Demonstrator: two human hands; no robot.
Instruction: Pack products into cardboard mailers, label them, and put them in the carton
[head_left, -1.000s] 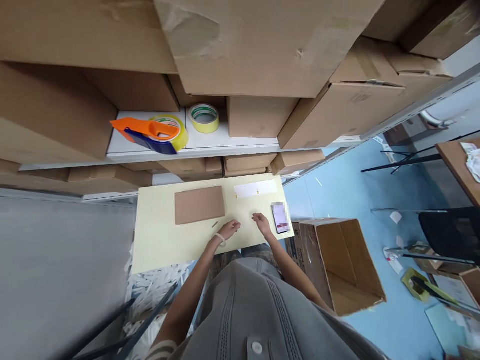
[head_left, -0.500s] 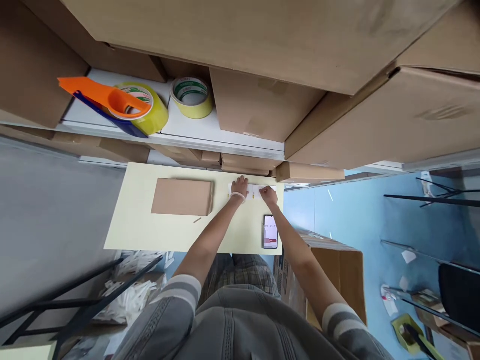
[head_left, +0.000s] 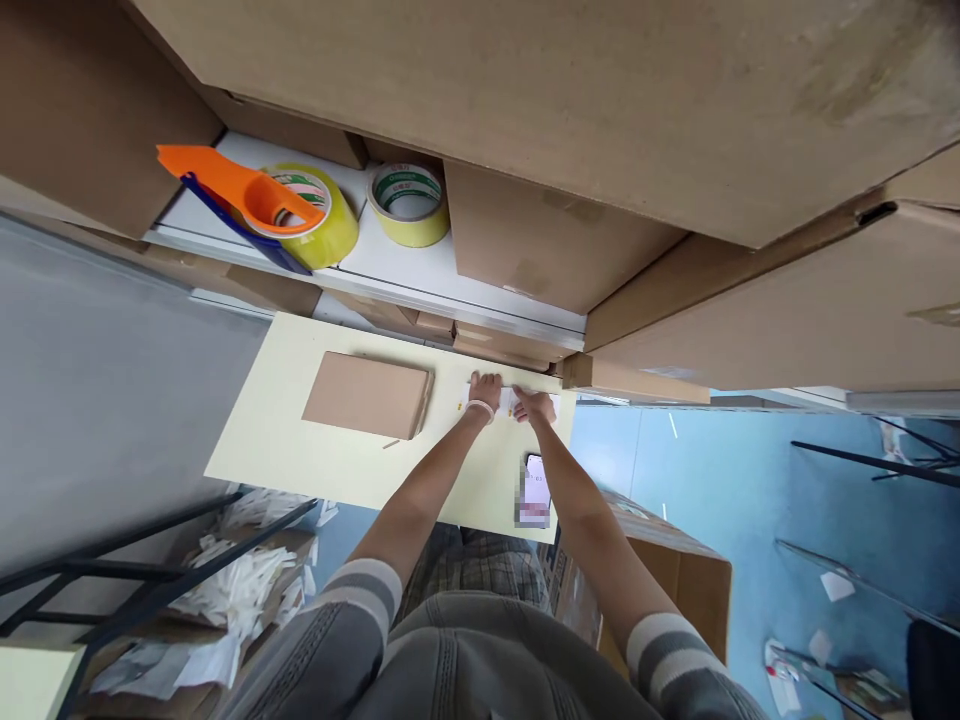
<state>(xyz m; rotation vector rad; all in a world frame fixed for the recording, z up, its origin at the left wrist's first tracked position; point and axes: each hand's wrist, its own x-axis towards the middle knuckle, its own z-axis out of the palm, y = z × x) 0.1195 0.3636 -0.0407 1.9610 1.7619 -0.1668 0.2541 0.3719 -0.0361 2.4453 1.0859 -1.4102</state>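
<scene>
A white paper strip (head_left: 505, 401) with small yellow marks lies near the far edge of the pale yellow tabletop (head_left: 457, 480). My left hand (head_left: 484, 391), with a white band at its wrist, presses down on the strip with its fingers laid over it. Beside it, my right hand (head_left: 535, 406) has curled fingers and a thumb at the strip, closed on its right part. Both hands cover much of the paper. To the left sits a flat brown cardboard box (head_left: 366, 395), and a phone (head_left: 534, 492) lies by my right forearm.
Above the table, a white shelf (head_left: 397, 285) holds an orange and blue tape dispenser (head_left: 247, 205), a yellow tape roll (head_left: 409, 205) and large cartons (head_left: 540, 230). An open carton (head_left: 675, 570) stands on the floor at right. White scraps (head_left: 232, 590) fill a box at lower left.
My right hand has turned, its thumb now extended along the strip. The fingers of my left hand have drawn closer together. The whole view has tilted slightly.
</scene>
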